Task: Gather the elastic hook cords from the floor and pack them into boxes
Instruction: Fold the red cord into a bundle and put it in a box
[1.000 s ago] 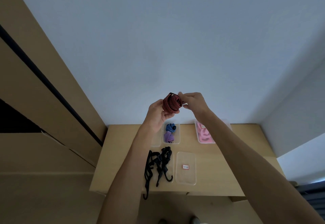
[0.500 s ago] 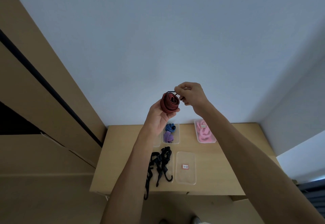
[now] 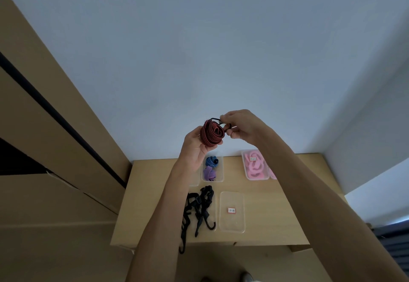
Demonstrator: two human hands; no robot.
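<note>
A red and black striped elastic cord (image 3: 212,132), wound into a tight coil, is held up in front of the wall above the table. My left hand (image 3: 194,146) cups the coil from below and behind. My right hand (image 3: 240,124) pinches the cord's black hook end (image 3: 218,119) at the coil's top right. On the table below, a clear box (image 3: 213,168) holds a blue coil and a purple coil. Another clear box (image 3: 254,166) holds pink cords. A loose bunch of black hook cords (image 3: 199,211) lies on the table, one end hanging over the front edge.
A clear labelled lid or box (image 3: 232,212) lies flat near the front of the wooden table (image 3: 276,215). Wooden cabinet panels (image 3: 55,126) rise on the left. A pale wall fills the background and the right side.
Both hands have lifted the coil slightly higher. My right hand has shifted from the coil's side to pinching the black hook at its top.
</note>
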